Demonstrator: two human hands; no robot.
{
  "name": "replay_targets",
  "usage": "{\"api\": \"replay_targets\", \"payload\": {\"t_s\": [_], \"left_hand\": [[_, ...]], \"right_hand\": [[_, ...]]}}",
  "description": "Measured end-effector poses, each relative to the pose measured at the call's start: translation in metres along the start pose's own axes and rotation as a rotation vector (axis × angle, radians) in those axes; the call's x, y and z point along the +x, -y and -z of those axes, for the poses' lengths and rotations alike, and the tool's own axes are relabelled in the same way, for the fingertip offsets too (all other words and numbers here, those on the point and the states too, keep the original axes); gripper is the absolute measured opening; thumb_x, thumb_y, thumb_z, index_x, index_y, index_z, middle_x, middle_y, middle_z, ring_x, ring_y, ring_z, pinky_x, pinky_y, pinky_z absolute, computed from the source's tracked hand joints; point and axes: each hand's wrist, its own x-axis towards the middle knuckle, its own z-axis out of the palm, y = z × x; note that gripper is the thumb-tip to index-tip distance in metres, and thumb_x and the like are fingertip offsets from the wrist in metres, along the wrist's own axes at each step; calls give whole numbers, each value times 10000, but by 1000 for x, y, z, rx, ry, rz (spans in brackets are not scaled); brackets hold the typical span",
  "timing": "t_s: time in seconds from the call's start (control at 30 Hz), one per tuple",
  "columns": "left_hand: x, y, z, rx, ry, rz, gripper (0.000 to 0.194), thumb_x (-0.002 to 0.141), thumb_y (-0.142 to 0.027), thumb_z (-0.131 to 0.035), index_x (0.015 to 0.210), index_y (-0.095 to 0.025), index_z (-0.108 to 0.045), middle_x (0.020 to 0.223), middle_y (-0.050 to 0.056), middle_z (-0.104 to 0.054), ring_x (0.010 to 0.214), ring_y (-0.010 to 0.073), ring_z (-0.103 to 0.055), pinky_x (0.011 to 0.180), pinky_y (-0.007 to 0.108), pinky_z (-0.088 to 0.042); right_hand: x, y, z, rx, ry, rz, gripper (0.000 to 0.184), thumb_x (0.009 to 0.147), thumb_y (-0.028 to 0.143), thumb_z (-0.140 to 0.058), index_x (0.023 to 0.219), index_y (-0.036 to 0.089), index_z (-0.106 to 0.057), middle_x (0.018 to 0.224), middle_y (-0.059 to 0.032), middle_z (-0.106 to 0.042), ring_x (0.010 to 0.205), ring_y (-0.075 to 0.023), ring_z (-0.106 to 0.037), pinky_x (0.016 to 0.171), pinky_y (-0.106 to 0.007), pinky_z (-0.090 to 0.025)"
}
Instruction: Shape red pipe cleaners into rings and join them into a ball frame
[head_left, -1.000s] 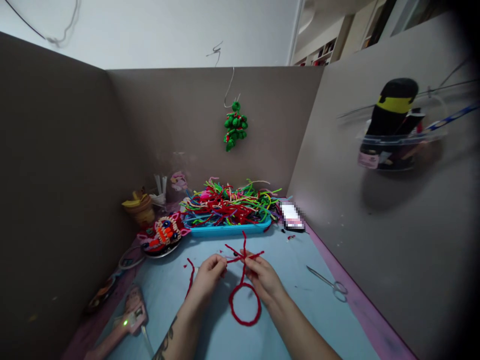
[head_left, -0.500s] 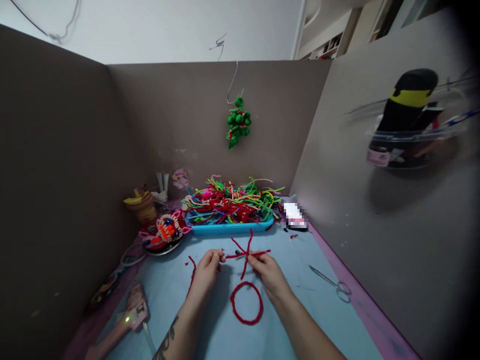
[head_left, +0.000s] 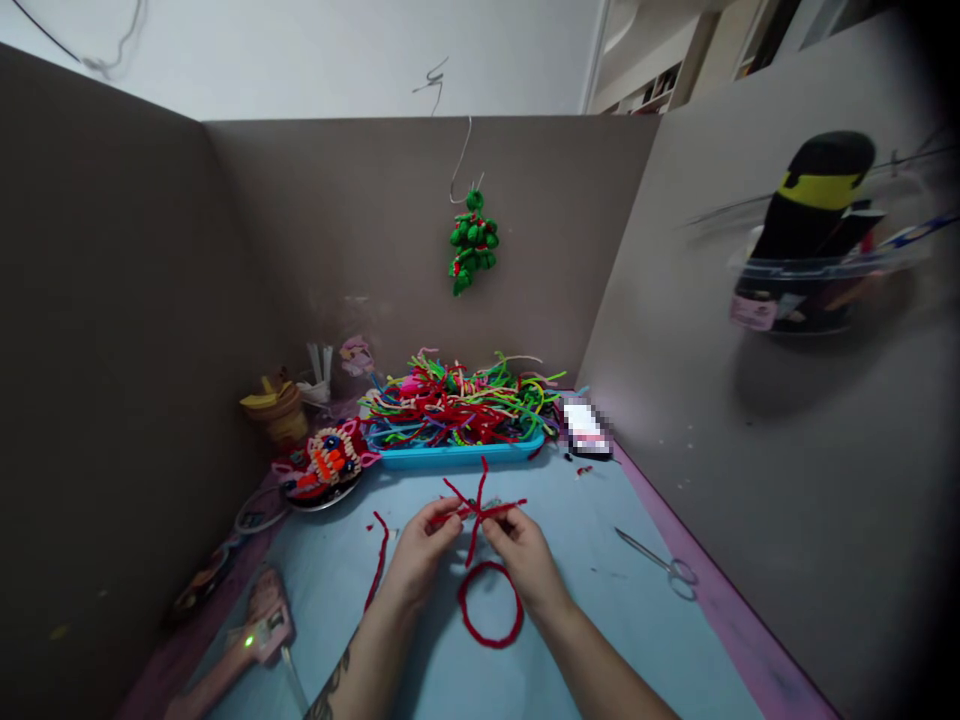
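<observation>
Left hand (head_left: 431,545): thumb and fingers closed on the left arm of a fuzzy red star (head_left: 479,511). Right hand (head_left: 521,548): thumb and fingers pinching the same star close to its centre, on the right side. Star sits between the two hands, above the middle of the bench (head_left: 600,610), its thin arms spread outward.

Red ring (head_left: 492,642): flat on the blue bench covering, just on the near side of the star, beside the right wrist. Loose red strip (head_left: 382,555): left of the left hand, slightly bent, partly hidden by the forearm.

Scissors (head_left: 660,562): near the right edge, blades toward the far side, handles toward the near right corner. Pink glue gun (head_left: 268,622): near left corner, green light showing.

Blue tray (head_left: 457,458): along the far edge, heaped with multicoloured fuzzy stems (head_left: 465,405). Phone (head_left: 587,428): far right corner, screen pixelated. Red and orange beaded figure (head_left: 330,462): on a round dish, toward the far left corner. Pot (head_left: 285,420) with yellow pieces: just beyond it.

Green ornament (head_left: 474,245): hanging from a wire on the back panel. Clear holder (head_left: 802,268) with a black and yellow item: on the right panel.
</observation>
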Motion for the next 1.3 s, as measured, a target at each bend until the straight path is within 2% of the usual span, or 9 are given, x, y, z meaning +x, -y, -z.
{"api": "replay_targets", "payload": {"t_s": [0.27,0.4,0.5,0.63,0.77,0.93,1.13,1.2,1.3], "left_hand": [[-1,-3,0,-94,-95,-11,309,671,-451,-727,702,-167,-611,661,-9,-589,596,104,-504,561,208,-366],[0,-11,4,32,-199,-99,304,660,-455,-712,672,-170,-605,640,-10,-581,586,115,-487,541,214,-354],[0,-17,6,110,-202,-133,317,660,-469,-691,631,-168,-599,604,-13,-558,536,110,-443,511,222,-328],[-1,-19,6,152,-142,-128,311,662,-454,-684,597,-164,-592,563,-26,-532,496,95,-389,495,223,-290],[-2,-16,4,177,-33,-93,315,673,-450,-687,583,-162,-595,499,-51,-471,474,88,-359,491,224,-263],[-2,-10,2,215,29,-104,337,656,-470,-706,568,-161,-604,535,-16,-556,508,109,-442,527,241,-316],[2,-5,7,152,-157,-141,428,712,-536,-634,928,-174,-707,925,109,-721,795,213,-618,658,298,-434],[2,-4,5,122,-115,-116,432,680,-521,-674,920,-164,-713,923,124,-726,841,236,-632,707,323,-450],[-2,0,-5,88,61,-108,395,634,-461,-744,878,-151,-729,897,126,-732,863,249,-642,786,346,-458]], "right_hand": [[2,0,0,32,-3,-35,181,690,322,-710,789,178,-664,740,-20,-626,716,-178,-546,698,-301,-417],[6,1,7,214,-132,-72,346,576,200,-697,918,232,-652,943,-37,-656,944,-227,-568,799,-320,-416],[9,6,15,294,-182,-67,301,608,271,-656,907,241,-667,1031,-46,-644,1049,-245,-534,826,-326,-405],[9,10,16,103,-5,-132,267,716,433,-656,804,185,-704,903,-66,-666,906,-228,-560,787,-324,-391],[4,9,10,58,193,-171,309,631,424,-778,774,163,-692,768,-29,-654,738,-180,-558,724,-307,-396],[2,7,6,133,265,-299,286,545,336,-843,633,139,-654,580,15,-601,548,-111,-494,581,-253,-368],[11,6,10,394,-93,-339,362,471,393,-870,578,157,-616,503,32,-563,461,-86,-446,483,-230,-344],[14,5,11,416,-134,-327,388,481,441,-859,585,169,-602,517,31,-571,463,-92,-461,478,-232,-357],[12,3,9,431,-137,-333,389,484,439,-860,604,172,-605,536,18,-592,484,-114,-498,492,-248,-384]]}}
